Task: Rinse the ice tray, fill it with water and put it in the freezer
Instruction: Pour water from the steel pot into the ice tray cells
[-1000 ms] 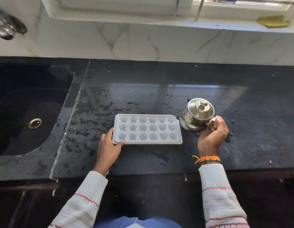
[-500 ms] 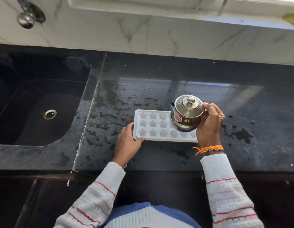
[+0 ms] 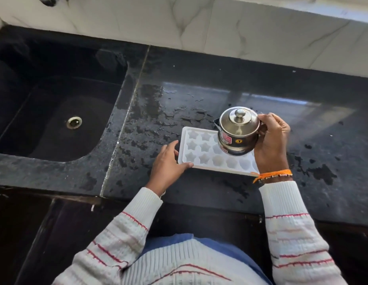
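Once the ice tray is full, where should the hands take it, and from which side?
Take the ice tray by its two short ends, one hand from each side, thumbs on the flat rim. It is long, shallow and open-topped, so level support at both ends should best limit spilling. The left hand already holds the left end; the right hand must first put down the steel pot.

There is one white ice tray (image 3: 201, 153), one shiny steel pot (image 3: 237, 131) with one lid (image 3: 239, 118), one sink (image 3: 55, 112), one orange wristband (image 3: 271, 176), and two hands: left hand (image 3: 167, 165), right hand (image 3: 270, 142).
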Available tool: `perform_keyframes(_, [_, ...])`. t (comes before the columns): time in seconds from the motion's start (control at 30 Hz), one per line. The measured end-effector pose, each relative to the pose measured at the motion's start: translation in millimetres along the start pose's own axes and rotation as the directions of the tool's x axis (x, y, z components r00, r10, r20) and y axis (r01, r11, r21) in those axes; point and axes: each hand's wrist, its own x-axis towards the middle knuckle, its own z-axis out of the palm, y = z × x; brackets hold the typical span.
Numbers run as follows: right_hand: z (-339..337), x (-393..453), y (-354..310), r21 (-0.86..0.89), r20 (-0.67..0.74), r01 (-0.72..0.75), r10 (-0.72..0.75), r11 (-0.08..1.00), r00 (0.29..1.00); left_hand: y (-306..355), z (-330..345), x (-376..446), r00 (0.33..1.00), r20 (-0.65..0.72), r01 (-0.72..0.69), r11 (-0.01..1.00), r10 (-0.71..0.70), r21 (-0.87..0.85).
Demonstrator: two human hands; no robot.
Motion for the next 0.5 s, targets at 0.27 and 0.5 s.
perform_keyframes(0.27, [8,13,4,-0.094,0.104,-0.037,0.047,0.995,0.993,4,2,1,1.000,-0.001,0.030,0.999,-0.030,0.019])
perform_keyframes(0.5, [15,19,6,-0.183,0.158,-0.045,0.075,0.982,0.985,4,4,4,0.998,0.023,0.051,0.999,-0.050,-0.004])
